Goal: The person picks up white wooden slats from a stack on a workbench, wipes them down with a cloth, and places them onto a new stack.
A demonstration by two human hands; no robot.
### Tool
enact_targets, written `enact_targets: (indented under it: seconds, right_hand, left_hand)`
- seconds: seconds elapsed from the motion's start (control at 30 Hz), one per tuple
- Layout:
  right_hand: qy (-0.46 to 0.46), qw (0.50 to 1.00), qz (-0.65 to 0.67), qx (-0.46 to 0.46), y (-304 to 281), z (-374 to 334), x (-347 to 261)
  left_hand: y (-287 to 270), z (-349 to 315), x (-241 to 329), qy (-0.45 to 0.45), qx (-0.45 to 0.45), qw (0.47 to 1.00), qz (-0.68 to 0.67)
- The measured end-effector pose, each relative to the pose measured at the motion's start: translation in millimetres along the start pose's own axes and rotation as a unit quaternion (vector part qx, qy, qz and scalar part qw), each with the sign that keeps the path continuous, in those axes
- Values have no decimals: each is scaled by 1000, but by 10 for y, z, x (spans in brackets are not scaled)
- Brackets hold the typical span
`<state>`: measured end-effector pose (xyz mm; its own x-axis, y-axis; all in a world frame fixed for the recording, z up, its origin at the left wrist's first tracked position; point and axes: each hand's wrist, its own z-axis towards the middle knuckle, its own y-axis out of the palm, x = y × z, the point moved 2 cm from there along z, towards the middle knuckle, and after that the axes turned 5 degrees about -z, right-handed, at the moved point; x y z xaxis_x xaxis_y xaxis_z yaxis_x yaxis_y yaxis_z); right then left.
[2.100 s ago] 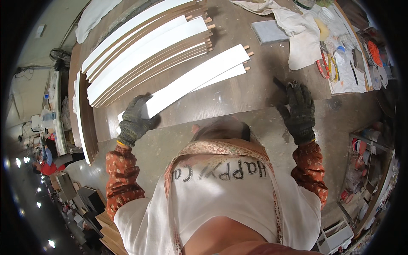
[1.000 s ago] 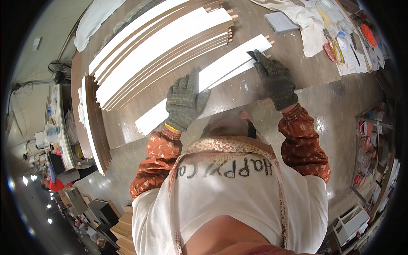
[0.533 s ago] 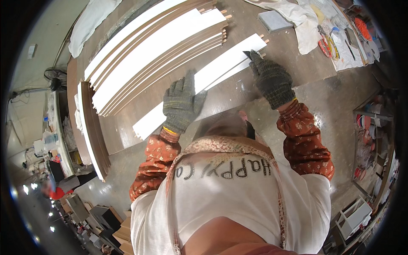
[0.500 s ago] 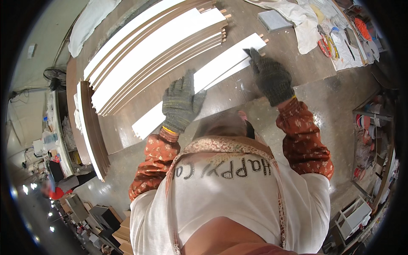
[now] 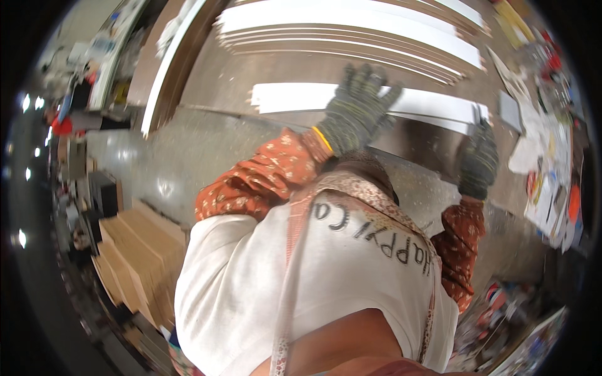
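A long white board strip [image 5: 295, 98] lies across the brown worktable in front of me, with a thinner white edge [image 5: 433, 119] along its near side at the right. My left hand [image 5: 357, 113], in a dark grey knitted glove, rests on the strip near its middle with fingers spread. Close to the strip's right end is my right hand [image 5: 480, 160], gloved the same way and blurred. Its fingers are drawn together around something thin and greyish that I cannot make out.
Beyond the strip lies a stack of white-faced boards [image 5: 338, 25] with brown edges. More boards [image 5: 172, 69] stand at the table's left. On the right are a grey block [image 5: 510, 111], a white cloth [image 5: 533, 135] and small tools. Cardboard [image 5: 141, 250] is stacked at lower left.
The view has swung, so the table and boards now sit higher and straighter. My left hand remains spread on the strip; the right hand is lower beside its right end.
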<state>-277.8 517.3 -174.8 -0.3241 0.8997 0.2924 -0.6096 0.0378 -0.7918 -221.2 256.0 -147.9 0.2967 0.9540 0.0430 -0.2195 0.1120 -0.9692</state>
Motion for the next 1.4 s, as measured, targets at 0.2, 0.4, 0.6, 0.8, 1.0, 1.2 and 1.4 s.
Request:
enact_targets:
  seconds: [0.2,0.4,0.6,0.8,1.0,1.2,1.4]
  right_hand:
    - [6,993,-56,-104,-20,114,86]
    - [-27,998,-51,-21,-173,283,-26]
    - [-51,995,-23,-83,-424,439,-706]
    - [-124,969,209,-47,-727,389,-2081]
    - [43,982,153,-104,-461,479,-1161]
    - [135,963,132,-194,-638,380,-1010]
    - [218,965,49,-135,-553,12,143]
  left_hand:
    - [-362,-689,-387,-42,102,989,-102]
    - [-615,-1400,-1238,-159,162,960,-164]
    - [-509,-1235,-1119,-120,151,968,-158]
    - [-474,-1176,-1078,-80,146,981,-104]
    - [-469,-1204,-1083,-96,121,983,-101]
    - [-557,-1091,-961,-53,119,990,-51]
    - [-666,-739,-796,-28,103,993,-52]
